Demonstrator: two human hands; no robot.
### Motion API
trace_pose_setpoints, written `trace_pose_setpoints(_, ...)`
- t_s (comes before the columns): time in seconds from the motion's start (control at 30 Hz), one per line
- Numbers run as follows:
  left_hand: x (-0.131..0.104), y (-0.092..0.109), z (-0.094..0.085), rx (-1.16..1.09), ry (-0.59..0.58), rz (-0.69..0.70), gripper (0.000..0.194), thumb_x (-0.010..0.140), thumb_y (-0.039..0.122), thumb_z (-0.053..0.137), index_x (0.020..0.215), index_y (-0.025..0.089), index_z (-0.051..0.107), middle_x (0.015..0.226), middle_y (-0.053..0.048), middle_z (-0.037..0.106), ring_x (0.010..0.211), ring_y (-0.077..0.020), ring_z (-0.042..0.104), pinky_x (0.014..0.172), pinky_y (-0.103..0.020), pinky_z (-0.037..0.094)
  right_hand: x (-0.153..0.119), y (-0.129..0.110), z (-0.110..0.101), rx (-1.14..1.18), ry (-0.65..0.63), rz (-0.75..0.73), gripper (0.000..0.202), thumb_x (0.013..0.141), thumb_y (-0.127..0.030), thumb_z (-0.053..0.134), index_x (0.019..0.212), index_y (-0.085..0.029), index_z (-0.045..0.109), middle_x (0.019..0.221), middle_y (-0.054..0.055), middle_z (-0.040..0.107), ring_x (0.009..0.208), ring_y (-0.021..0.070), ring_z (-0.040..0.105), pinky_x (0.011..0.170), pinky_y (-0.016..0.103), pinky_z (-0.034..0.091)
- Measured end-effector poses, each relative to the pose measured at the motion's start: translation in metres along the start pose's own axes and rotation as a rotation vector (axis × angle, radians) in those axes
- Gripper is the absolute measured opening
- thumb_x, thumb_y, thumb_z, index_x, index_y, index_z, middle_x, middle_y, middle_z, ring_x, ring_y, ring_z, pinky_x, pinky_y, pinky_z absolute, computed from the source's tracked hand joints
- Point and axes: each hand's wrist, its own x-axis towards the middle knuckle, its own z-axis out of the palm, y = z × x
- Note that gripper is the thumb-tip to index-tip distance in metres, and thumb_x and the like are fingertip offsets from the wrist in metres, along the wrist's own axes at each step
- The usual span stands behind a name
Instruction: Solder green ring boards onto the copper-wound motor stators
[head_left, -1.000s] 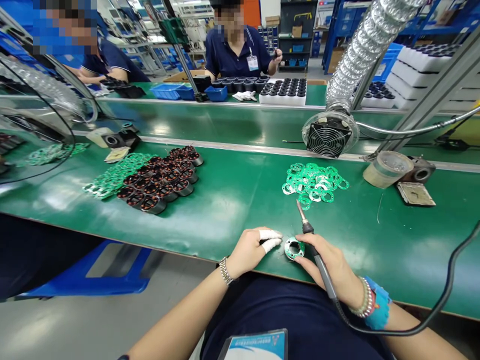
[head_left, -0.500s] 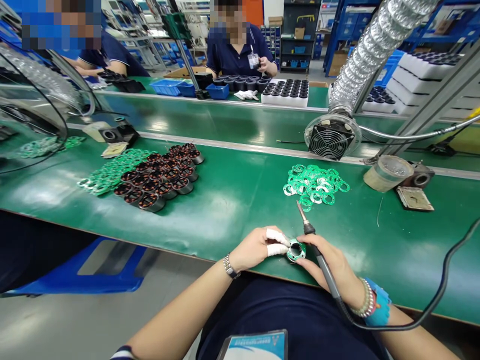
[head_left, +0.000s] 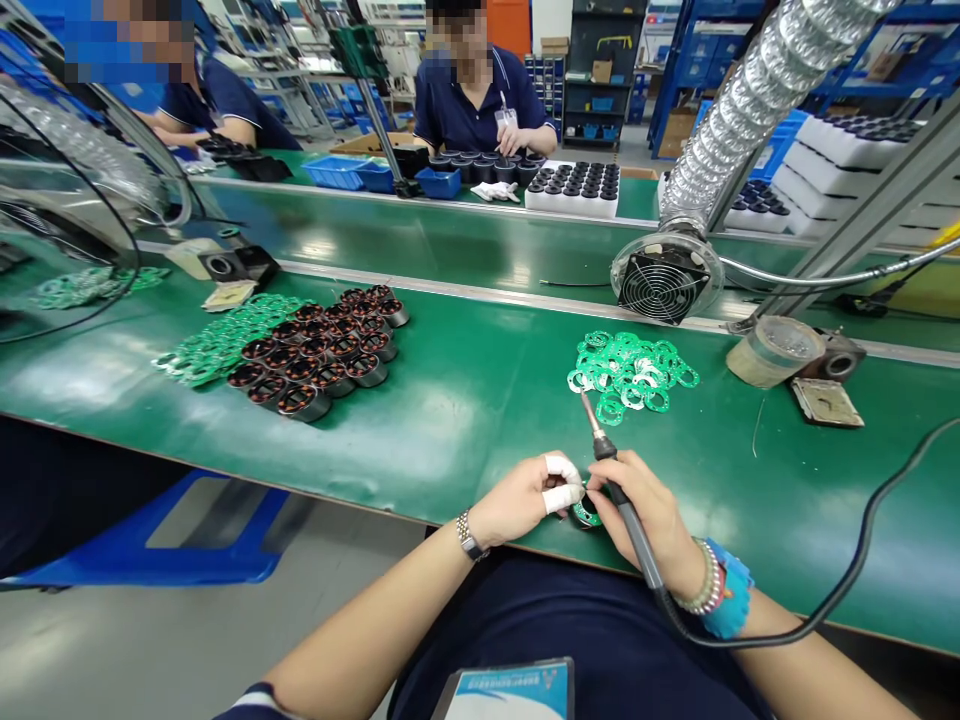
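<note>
My left hand [head_left: 529,497], with white tape on its thumb and a finger, pinches at the far left edge of a small round part topped by a green ring-shaped circuit board [head_left: 586,513]. This part is at the table's near edge, partly hidden by my fingers. In my right hand [head_left: 652,510] a soldering iron [head_left: 634,525] lies across the palm, its tip pointing away from me. The thumb and forefinger of that hand also pinch at the board's far edge, close to my left fingertips. Whether they hold a wire there is too small to tell.
Loose green ring boards [head_left: 634,370] lie ahead. To the left are rows of wound motor stators [head_left: 322,350] and more boards [head_left: 225,340]. A fume fan [head_left: 660,280], tub [head_left: 772,350] and iron stand [head_left: 832,355] are beyond. The iron's cord [head_left: 862,550] loops right. Two co-workers sit opposite.
My right hand has shifted left, its thumb and forefinger closing at the board's far edge beside my left fingertips. The soldering iron has moved left with it.
</note>
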Motion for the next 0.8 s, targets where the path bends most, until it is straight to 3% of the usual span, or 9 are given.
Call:
trace_pose_setpoints(0.2, -0.004, -0.007, 0.004, -0.072, 0.056, 0.074, 0.019, 0.075, 0.029, 0.06, 0.072, 0.014, 0.049, 0.075, 0.001, 0.047, 0.061, -0.0092, 0.051, 0.062, -0.025, 0.044, -0.002, -0.004, 0.006, -0.076, 0.009, 0.006, 0.03, 0.081, -0.007, 0.049, 0.108, -0.02, 0.049, 0.078, 0.004, 0.057, 0.074, 0.0188, 0.051, 0.066, 0.034, 0.047)
trace_pose_setpoints(0.37, -0.002, -0.008, 0.0, -0.117, 0.049, 0.012, 0.018, 0.071, 0.026, 0.063, 0.071, 0.014, 0.049, 0.068, 0.002, 0.05, 0.059, -0.0101, 0.053, 0.06, -0.024, 0.043, -0.008, -0.008, -0.016, 0.014, 0.007, 0.089, 0.019, 0.083, -0.01, 0.051, 0.098, -0.019, 0.055, 0.078, 0.004, 0.058, 0.071, 0.0158, 0.055, 0.063, 0.028, 0.048)
trace_pose_setpoints(0.47, -0.001, -0.007, -0.002, -0.131, 0.049, -0.029, 0.018, 0.069, 0.025, 0.063, 0.071, 0.014, 0.049, 0.063, 0.002, 0.052, 0.058, -0.0103, 0.053, 0.06, -0.024, 0.043, -0.015, -0.01, -0.033, 0.038, -0.036, 0.105, 0.025, 0.082, -0.011, 0.053, 0.105, -0.019, 0.058, 0.071, 0.002, 0.06, 0.062, 0.0135, 0.056, 0.057, 0.025, 0.047)
trace_pose_setpoints(0.57, -0.001, -0.006, -0.002, -0.131, 0.044, -0.049, 0.017, 0.069, 0.024, 0.063, 0.069, 0.014, 0.05, 0.064, 0.001, 0.053, 0.058, -0.0102, 0.053, 0.06, -0.024, 0.042, -0.018, -0.014, -0.047, 0.045, -0.028, 0.097, 0.03, 0.08, -0.011, 0.056, 0.109, -0.019, 0.059, 0.079, 0.004, 0.064, 0.07, 0.0154, 0.059, 0.063, 0.028, 0.048)
trace_pose_setpoints(0.8, -0.002, -0.004, -0.003, -0.107, 0.033, -0.025, 0.014, 0.069, 0.022, 0.062, 0.068, 0.014, 0.05, 0.062, 0.001, 0.053, 0.059, -0.01, 0.052, 0.059, -0.022, 0.04, -0.015, -0.02, -0.055, 0.076, -0.041, 0.224, 0.016, 0.08, -0.013, 0.056, 0.09, -0.02, 0.066, 0.074, 0.003, 0.067, 0.066, 0.0138, 0.061, 0.059, 0.025, 0.048)
